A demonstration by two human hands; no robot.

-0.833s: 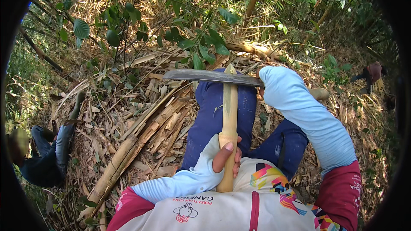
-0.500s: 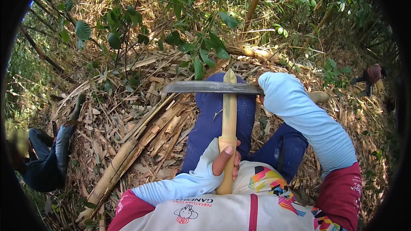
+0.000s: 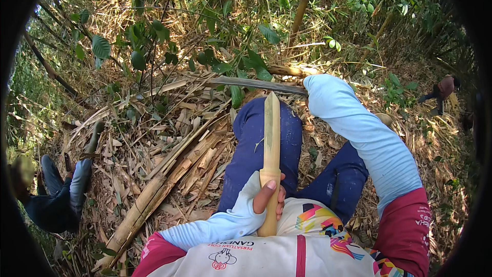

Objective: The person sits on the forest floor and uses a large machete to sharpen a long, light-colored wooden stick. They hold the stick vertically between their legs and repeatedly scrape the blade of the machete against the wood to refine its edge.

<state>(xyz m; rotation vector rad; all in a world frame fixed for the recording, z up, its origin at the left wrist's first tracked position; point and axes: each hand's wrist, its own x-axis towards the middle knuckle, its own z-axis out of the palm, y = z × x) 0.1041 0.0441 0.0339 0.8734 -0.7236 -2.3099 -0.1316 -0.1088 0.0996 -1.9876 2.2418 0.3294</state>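
Note:
My left hand [image 3: 269, 197] is wrapped round the thick lower part of a carved bamboo piece [image 3: 271, 138]. The piece points away from me over my thigh, its narrower flat length ending in a pointed tip. My right hand [image 3: 313, 97], mostly covered by a pale blue sleeve, grips a machete at its handle end; the handle itself is hidden. The long dark machete blade [image 3: 256, 83] reaches leftward just beyond the bamboo tip, apart from it, its far end slightly raised toward the top of the view.
A split bamboo pole [image 3: 136, 210] lies diagonally on the left among dry husks and strips. Leafy stems [image 3: 251, 61] hang close beyond the blade. Another person [image 3: 56, 190] sits at the far left. A dark red object [image 3: 447, 86] is at the far right.
The machete has moved away from me, from lying across the bamboo piece near its tip to beyond the tip, and has tilted. My left hand keeps its hold, nearly still.

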